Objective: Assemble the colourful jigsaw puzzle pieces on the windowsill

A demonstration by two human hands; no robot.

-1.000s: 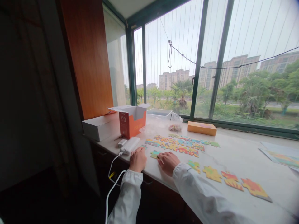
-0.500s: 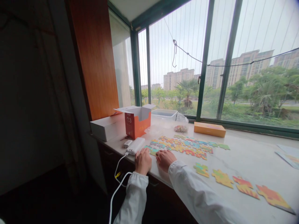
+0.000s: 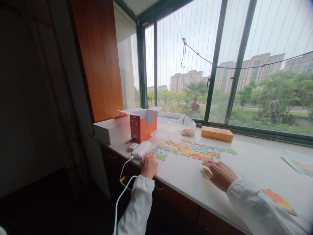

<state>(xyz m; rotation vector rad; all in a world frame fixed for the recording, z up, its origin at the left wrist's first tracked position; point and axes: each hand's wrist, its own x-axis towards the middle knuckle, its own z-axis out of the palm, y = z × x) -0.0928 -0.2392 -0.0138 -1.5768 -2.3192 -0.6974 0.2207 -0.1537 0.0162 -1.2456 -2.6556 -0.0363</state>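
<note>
My left hand (image 3: 149, 164) rests at the counter's front edge, fingers laid forward and holding nothing visible. It is beside the white power bank (image 3: 141, 149) and the near-left corner of the partly joined jigsaw puzzle (image 3: 183, 150). Farther right, my right hand (image 3: 219, 174) is open with its fingers apart, over a loose green-and-yellow puzzle piece (image 3: 203, 173) that it partly covers. Whether the fingertips touch that piece, I cannot tell. An orange-red puzzle piece (image 3: 278, 199) shows past my right sleeve, which hides other loose pieces.
Behind the puzzle are an orange open box (image 3: 144, 129), a white box (image 3: 110, 132), a clear plastic tub (image 3: 171, 118), a bag of small pieces (image 3: 187, 131) and a yellow box (image 3: 217, 134). A printed sheet (image 3: 298, 162) lies right. A white cable (image 3: 119, 199) hangs off the front edge.
My right hand has left the puzzle's near-left corner and moved right to the loose pieces, its fingers spreading. My left hand has stayed by the power bank. The view has shifted slightly.
</note>
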